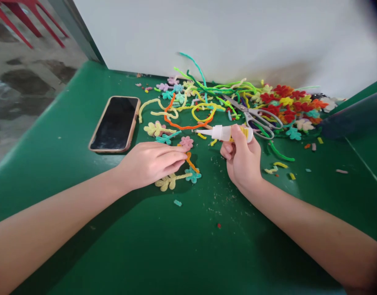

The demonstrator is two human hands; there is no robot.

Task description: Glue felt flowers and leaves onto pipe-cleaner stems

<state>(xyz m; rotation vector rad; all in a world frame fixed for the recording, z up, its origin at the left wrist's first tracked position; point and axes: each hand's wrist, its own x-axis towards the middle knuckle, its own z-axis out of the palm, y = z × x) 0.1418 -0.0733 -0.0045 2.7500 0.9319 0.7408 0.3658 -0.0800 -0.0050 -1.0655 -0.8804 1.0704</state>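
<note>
My right hand (245,157) is closed around a small white glue bottle (222,133) with a yellow label, held sideways. Its narrow nozzle points left. My left hand (159,162) has its fingers pressed together at a pink pipe-cleaner flower (186,142), which shows just past the fingertips. Close below them lie an orange pipe-cleaner piece (193,164), a teal flower (193,176) and a pale yellow leaf sprig (167,182). Above the left hand are another pale yellow sprig (154,129) and a teal piece (164,139). The thumb of my left hand is hidden.
A phone (114,124) lies left on the green table (163,254). Grey-handled scissors (252,114) rest among loose pipe cleaners (219,88). Red and orange flowers (286,102) are heaped at the back right, near a dark object (354,116). A white wall (206,37) stands behind; cut scraps are scattered about.
</note>
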